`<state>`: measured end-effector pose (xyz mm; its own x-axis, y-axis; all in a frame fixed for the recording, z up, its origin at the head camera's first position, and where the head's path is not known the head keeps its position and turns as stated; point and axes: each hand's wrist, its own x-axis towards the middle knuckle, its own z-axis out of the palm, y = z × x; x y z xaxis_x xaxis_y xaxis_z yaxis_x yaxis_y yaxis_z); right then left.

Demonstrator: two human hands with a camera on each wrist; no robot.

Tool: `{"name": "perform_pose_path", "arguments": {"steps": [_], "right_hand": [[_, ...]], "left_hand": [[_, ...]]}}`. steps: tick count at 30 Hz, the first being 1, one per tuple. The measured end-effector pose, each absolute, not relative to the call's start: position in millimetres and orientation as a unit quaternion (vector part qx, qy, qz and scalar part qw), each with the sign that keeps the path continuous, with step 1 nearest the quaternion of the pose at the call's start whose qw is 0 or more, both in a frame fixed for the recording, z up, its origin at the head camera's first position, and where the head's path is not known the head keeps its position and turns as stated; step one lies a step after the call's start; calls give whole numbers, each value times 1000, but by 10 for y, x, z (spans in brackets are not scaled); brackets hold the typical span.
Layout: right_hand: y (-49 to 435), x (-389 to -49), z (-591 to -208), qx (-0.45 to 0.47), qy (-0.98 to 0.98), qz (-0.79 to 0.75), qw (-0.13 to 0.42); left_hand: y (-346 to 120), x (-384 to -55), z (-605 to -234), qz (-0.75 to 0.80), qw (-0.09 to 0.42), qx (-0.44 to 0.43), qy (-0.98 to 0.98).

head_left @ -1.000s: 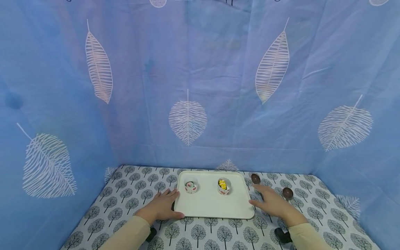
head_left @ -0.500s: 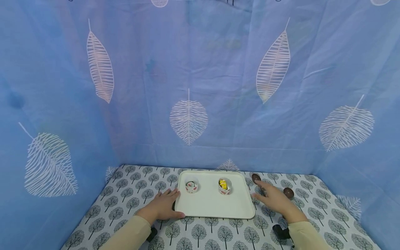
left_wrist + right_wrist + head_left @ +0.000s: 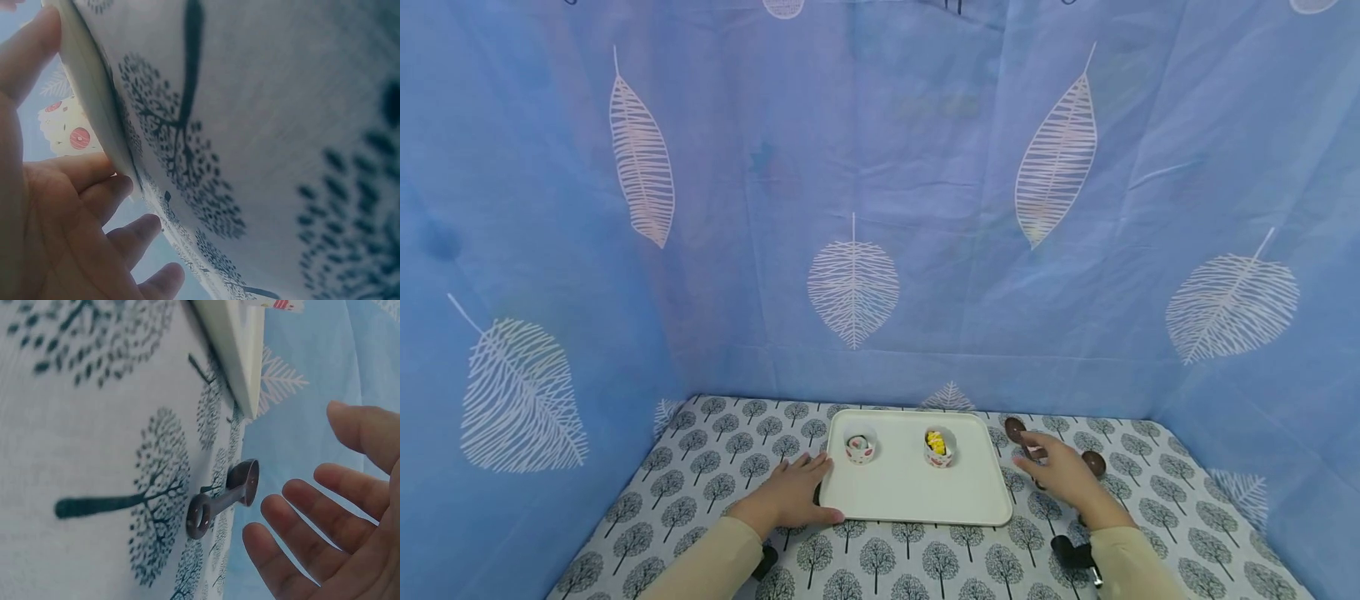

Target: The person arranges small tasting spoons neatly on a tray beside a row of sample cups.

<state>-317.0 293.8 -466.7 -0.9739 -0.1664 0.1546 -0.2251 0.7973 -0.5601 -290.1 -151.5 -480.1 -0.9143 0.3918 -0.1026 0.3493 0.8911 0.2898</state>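
My left hand (image 3: 790,495) rests at the left edge of a cream tray (image 3: 917,500), its fingers and thumb spread along the rim. In the left wrist view the fingertips touch the tray's edge. To the tray's right, my right hand (image 3: 1066,473) reaches over a brown spoon (image 3: 1014,428), with thumb and fingers apart. The right wrist view shows the spoon (image 3: 242,481) lying on the cloth, ring-ended handle toward the camera, and the fingers clear of it. A second brown spoon (image 3: 1093,463) lies farther right, its handle hidden behind the right hand.
Two paper cups stand on the tray: the left cup (image 3: 860,450) holds something white and dark green, the right cup (image 3: 940,454) something yellow. A tree-print cloth (image 3: 880,562) covers the table. A blue leaf-print curtain (image 3: 925,167) rises behind it.
My right hand has moved off the tray's right edge to the right, over the nearer spoon, and its fingers have drawn closer together. My left hand has stayed at the tray.
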Motion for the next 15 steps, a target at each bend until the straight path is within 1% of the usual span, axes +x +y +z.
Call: {"name": "perform_pose_path", "arguments": {"steps": [15], "right_hand": [[3053, -3305, -4777, 63, -944, 323, 32]], "left_hand": [[-1504, -2884, -4793, 139, 83, 189, 969]]}}
